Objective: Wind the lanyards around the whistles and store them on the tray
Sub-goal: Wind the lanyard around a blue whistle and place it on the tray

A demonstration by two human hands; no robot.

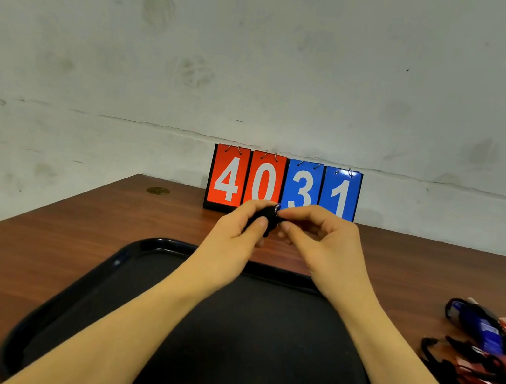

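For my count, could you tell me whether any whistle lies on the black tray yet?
No, the tray shows none; both hands hold one black whistle above its far edge.

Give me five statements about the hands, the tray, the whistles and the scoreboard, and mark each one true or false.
1. Both hands hold a black whistle above the far edge of the tray. True.
2. The scoreboard reads 1304. False: it reads 4031.
3. Wound whistles already lie on the tray. False: none shows on it.
4. A pile of red and blue whistles lies on the table right of the tray. True.
5. The left hand rests flat on the table. False: it grips the black whistle, as does the right hand.
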